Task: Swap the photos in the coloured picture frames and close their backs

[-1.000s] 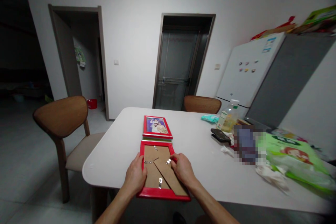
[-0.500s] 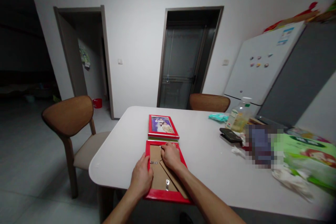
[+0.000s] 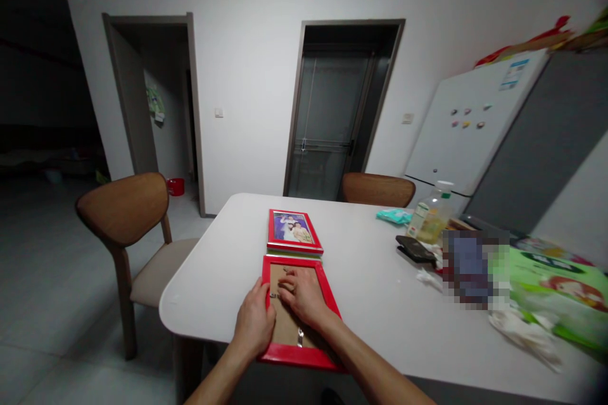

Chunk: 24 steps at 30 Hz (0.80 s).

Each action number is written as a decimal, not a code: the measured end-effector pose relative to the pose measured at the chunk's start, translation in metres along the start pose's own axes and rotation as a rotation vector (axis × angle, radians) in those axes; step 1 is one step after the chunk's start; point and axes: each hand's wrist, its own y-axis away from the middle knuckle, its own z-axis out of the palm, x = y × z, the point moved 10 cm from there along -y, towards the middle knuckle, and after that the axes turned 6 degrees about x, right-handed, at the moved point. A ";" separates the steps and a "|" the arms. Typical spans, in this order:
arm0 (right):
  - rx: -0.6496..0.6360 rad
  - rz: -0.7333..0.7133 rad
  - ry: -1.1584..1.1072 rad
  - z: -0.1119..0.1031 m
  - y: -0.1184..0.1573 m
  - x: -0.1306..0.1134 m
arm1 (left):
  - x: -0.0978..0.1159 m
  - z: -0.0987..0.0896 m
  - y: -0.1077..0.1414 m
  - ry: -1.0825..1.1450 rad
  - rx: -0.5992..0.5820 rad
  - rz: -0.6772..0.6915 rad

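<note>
A red picture frame lies back side up at the table's near edge, its brown backing board and a metal hanger showing. My left hand is closed on the frame's left side, the thumb over the border. My right hand rests over the upper part of the backing, fingers apart and slightly bent, holding nothing I can see. It hides part of the board and the clips there. Just beyond, a second red picture frame lies with its photo facing up.
On the white table, to the right, are a dark wallet-like item, a clear bottle, a teal packet, crumpled tissue and a green tissue pack. Wooden chairs stand left and behind.
My right hand has moved slightly left over the backing, and its fingers have gone from a pinch near a top clip to spread out. My left hand stays on the frame's left side.
</note>
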 end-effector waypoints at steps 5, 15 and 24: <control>-0.032 -0.022 -0.016 0.004 0.003 -0.021 | 0.001 0.000 0.000 0.016 0.000 0.004; -0.108 -0.022 -0.226 -0.006 0.016 -0.008 | -0.002 0.003 -0.001 0.019 -0.006 0.008; -0.412 -0.109 -0.326 -0.023 0.059 -0.012 | -0.002 0.004 0.000 -0.022 -0.024 -0.018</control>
